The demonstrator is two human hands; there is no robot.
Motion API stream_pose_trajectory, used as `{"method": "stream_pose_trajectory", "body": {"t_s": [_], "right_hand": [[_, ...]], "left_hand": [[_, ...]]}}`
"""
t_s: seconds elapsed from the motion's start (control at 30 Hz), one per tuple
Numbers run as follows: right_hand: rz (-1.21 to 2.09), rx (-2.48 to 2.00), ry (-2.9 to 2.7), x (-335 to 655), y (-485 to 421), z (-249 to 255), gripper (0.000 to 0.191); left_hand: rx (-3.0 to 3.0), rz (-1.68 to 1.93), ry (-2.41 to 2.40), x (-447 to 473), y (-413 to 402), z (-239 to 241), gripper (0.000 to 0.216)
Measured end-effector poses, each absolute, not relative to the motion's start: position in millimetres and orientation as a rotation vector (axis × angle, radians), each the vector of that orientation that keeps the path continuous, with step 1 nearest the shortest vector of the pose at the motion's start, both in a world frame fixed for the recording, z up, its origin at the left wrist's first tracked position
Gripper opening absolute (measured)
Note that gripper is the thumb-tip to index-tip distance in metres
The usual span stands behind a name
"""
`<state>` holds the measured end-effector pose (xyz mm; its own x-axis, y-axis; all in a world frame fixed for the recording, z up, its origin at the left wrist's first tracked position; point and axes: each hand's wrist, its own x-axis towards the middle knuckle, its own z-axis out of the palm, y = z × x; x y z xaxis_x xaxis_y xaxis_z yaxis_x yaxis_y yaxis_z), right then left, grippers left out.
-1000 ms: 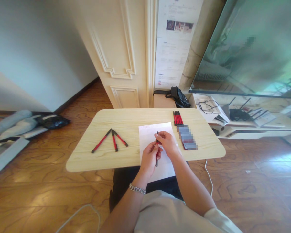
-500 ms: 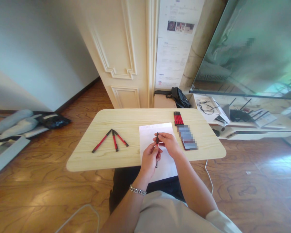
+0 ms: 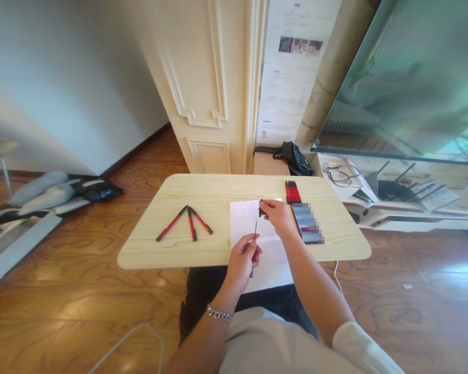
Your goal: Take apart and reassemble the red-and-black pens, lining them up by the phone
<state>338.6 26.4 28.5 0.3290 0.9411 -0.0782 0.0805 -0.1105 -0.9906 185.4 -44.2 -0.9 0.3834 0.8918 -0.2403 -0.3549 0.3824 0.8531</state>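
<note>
My left hand (image 3: 242, 259) is closed round a red and black pen (image 3: 254, 244), held upright over a white sheet of paper (image 3: 257, 228) on the pale wooden table (image 3: 203, 195). The pen's thin tip is bare. My right hand (image 3: 277, 215) pinches the small black pen cap (image 3: 260, 209) a little above and beyond the tip, apart from the pen.
Three red and black pens (image 3: 189, 223) lie fanned on the table's left half. A row of several more pens (image 3: 292, 191) lies at the back right, beside a blurred flat object (image 3: 308, 224). A black bag (image 3: 294, 157) and a low shelf (image 3: 393, 200) stand behind.
My right hand has pulled the cap off the pen and moved it up and away. My left hand has dropped slightly with the pen. The camera has shifted a little.
</note>
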Motion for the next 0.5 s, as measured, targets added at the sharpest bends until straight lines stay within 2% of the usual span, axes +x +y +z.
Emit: {"method": "stream_pose_trajectory", "body": {"t_s": [0.27, 0.37, 0.5], "right_hand": [[0.391, -2.056, -1.528, 310, 23, 4, 0.017], [0.342, -2.076, -1.597, 304, 21, 4, 0.017], [0.418, -1.934, -1.507, 309, 14, 12, 0.029]], "left_hand": [[0.765, 0.969, 0.797, 174, -43, 2, 0.041], [0.745, 0.973, 0.791, 175, -41, 4, 0.042], [0.728, 0.983, 0.793, 178, -39, 6, 0.041]]}}
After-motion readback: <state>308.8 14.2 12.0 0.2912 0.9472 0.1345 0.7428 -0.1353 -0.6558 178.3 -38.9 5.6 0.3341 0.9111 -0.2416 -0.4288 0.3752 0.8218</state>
